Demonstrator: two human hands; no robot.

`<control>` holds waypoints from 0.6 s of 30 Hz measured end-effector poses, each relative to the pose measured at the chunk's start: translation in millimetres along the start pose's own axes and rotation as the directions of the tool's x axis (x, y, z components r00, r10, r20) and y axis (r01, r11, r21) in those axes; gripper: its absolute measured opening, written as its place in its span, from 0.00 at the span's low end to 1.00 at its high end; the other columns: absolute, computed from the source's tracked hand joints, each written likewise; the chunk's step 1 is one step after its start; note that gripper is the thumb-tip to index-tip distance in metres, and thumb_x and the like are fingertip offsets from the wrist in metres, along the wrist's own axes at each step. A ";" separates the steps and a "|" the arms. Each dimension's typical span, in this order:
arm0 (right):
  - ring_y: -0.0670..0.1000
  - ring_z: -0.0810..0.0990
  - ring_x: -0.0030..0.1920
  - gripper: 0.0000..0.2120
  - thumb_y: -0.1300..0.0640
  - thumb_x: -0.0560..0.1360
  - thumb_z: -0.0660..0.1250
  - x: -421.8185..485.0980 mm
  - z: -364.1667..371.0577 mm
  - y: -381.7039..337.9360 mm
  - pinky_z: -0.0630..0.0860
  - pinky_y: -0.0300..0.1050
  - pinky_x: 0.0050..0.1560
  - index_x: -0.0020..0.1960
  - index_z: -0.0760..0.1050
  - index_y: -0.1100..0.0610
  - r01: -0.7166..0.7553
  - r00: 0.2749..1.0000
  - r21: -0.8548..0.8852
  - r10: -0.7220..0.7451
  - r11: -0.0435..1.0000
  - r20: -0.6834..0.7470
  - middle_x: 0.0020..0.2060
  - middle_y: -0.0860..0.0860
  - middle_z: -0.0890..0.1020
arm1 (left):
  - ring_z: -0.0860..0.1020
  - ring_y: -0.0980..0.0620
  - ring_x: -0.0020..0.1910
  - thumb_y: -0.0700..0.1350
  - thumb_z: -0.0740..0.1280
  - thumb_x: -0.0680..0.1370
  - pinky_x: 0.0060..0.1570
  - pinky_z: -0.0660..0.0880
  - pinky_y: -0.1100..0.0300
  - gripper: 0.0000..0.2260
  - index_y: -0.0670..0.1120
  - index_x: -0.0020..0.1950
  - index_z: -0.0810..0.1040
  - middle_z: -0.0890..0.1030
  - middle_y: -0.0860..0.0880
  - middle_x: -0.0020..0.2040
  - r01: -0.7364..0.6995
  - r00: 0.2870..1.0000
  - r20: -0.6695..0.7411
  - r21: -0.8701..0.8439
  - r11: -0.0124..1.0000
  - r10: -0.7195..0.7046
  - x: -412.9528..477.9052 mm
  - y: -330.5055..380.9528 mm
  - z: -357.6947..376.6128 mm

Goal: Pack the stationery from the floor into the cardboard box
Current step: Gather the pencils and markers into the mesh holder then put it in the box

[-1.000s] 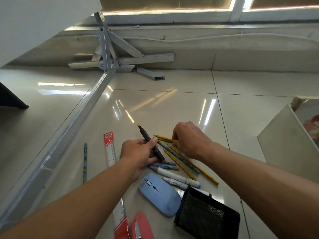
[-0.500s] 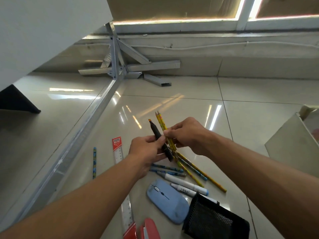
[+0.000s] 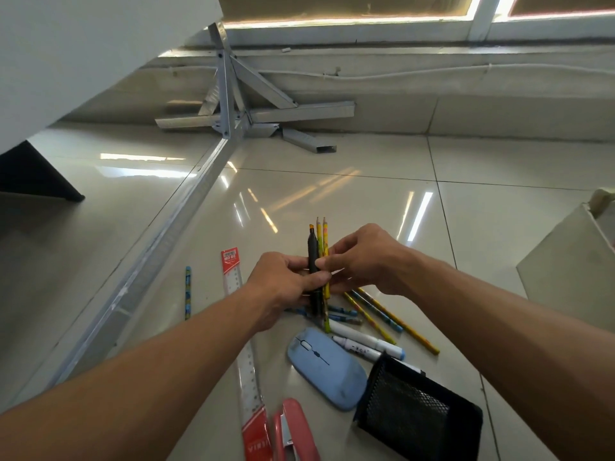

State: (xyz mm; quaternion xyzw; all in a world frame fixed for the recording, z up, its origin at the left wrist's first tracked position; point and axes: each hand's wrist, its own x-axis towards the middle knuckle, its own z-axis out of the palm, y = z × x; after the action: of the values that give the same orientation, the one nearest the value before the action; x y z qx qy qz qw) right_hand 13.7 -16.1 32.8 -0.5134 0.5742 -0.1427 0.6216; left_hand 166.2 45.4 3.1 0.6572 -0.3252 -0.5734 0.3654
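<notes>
Left hand [image 3: 283,287] and right hand [image 3: 362,261] share a closed grip on a black orange-tipped marker [image 3: 312,257] and two yellow patterned pencils [image 3: 322,241], tips upright above it.

office: glossy tiled floor [image 3: 332,181], metal partition frame [image 3: 229,104].

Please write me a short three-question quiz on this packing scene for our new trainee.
1. True or false: the black marker is held together with two yellow pencils.
2. What lies right of the ruler: A a blue mouse, B scissors, C a notebook?
3. Fill in: the lone blue pencil lies ___ of the ruler.

Key: 1 true, in the grip of the left hand and right hand. 2 A. 3 left.
</notes>
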 end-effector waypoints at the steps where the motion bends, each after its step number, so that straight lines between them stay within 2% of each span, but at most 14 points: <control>1: 0.57 0.90 0.38 0.11 0.64 0.73 0.79 -0.4 -0.7 0.8 0.85 0.43 0.34 0.53 0.82 0.66 -0.007 1.000 0.019 0.007 1.000 0.010 0.44 0.61 0.88 | 0.89 0.43 0.52 0.36 0.76 0.76 0.57 0.84 0.44 0.15 0.39 0.62 0.85 0.89 0.42 0.51 0.005 1.000 0.016 0.006 1.000 -0.005 -0.2 -0.3 -1.0; 3: 0.59 0.90 0.39 0.12 0.65 0.72 0.79 -2.5 -2.0 2.0 0.85 0.43 0.35 0.53 0.82 0.67 -0.025 0.999 0.068 0.022 0.997 0.031 0.43 0.62 0.88 | 0.89 0.42 0.52 0.36 0.77 0.75 0.56 0.84 0.45 0.15 0.40 0.61 0.85 0.89 0.41 0.52 0.008 0.999 0.047 0.006 1.000 -0.008 -1.9 0.1 -2.3; 5: 0.58 0.90 0.38 0.11 0.66 0.71 0.79 -5.4 -3.1 1.8 0.85 0.43 0.34 0.51 0.83 0.68 -0.043 0.998 0.100 0.039 0.994 0.044 0.43 0.62 0.88 | 0.89 0.43 0.50 0.36 0.78 0.73 0.50 0.86 0.50 0.14 0.40 0.59 0.86 0.90 0.41 0.50 -0.004 0.999 0.049 0.007 1.000 0.004 -4.1 1.2 -2.8; 7: 0.55 0.89 0.35 0.09 0.65 0.70 0.80 -8.3 -3.5 2.0 0.84 0.42 0.32 0.48 0.84 0.67 -0.051 0.998 0.098 0.048 0.994 0.036 0.42 0.61 0.88 | 0.89 0.45 0.46 0.35 0.79 0.72 0.43 0.85 0.55 0.13 0.39 0.56 0.87 0.90 0.41 0.48 -0.020 0.999 0.028 0.014 1.000 0.019 -6.0 2.1 -2.2; 10: 0.55 0.89 0.34 0.09 0.63 0.69 0.80 -7.6 -3.8 1.2 0.85 0.43 0.34 0.47 0.85 0.66 -0.036 0.999 0.037 0.036 0.999 0.006 0.41 0.60 0.88 | 0.89 0.45 0.44 0.34 0.79 0.71 0.39 0.84 0.58 0.12 0.39 0.54 0.88 0.90 0.41 0.46 -0.032 0.999 -0.010 0.012 0.999 0.032 -7.2 2.3 0.4; 11: 0.55 0.89 0.35 0.11 0.62 0.70 0.80 -6.9 -3.8 -0.5 0.87 0.46 0.38 0.48 0.85 0.67 -0.028 1.000 -0.033 0.028 0.999 -0.004 0.41 0.60 0.89 | 0.89 0.45 0.44 0.34 0.80 0.71 0.38 0.84 0.59 0.12 0.39 0.54 0.88 0.90 0.41 0.46 -0.030 0.999 -0.020 0.017 0.999 0.030 -7.1 2.1 1.5; 13: 0.58 0.90 0.40 0.16 0.57 0.71 0.80 -8.2 -6.4 -7.6 0.87 0.55 0.49 0.52 0.85 0.68 -0.019 1.000 -0.294 0.014 0.956 -0.018 0.40 0.60 0.89 | 0.89 0.46 0.44 0.35 0.81 0.70 0.40 0.85 0.57 0.13 0.38 0.53 0.88 0.90 0.41 0.47 -0.019 1.000 -0.023 0.036 0.999 0.020 -6.7 2.3 5.1; 15: 0.61 0.90 0.42 0.17 0.56 0.74 0.78 -17.7 -12.6 -21.1 0.86 0.58 0.51 0.53 0.84 0.69 -0.006 0.998 -0.569 0.038 0.822 0.043 0.41 0.61 0.89 | 0.89 0.45 0.45 0.37 0.81 0.69 0.45 0.86 0.53 0.14 0.37 0.53 0.87 0.90 0.41 0.47 0.003 1.000 -0.018 0.038 0.999 -0.002 -6.9 3.0 9.7; 18: 0.62 0.90 0.44 0.14 0.56 0.77 0.76 -44.2 -20.6 -39.3 0.87 0.58 0.47 0.58 0.83 0.65 0.135 0.941 -0.814 0.184 0.565 0.284 0.45 0.60 0.89 | 0.89 0.42 0.43 0.36 0.81 0.70 0.44 0.87 0.49 0.13 0.34 0.53 0.86 0.89 0.38 0.46 0.021 0.999 -0.029 -0.004 1.000 -0.021 -8.2 4.6 16.9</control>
State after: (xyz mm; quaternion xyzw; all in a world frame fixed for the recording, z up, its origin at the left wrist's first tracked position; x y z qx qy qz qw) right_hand -1.2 -8.9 93.2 -0.7517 0.4657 0.2406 0.4002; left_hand 148.3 48.2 10.0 0.6681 -0.3118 -0.5683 0.3654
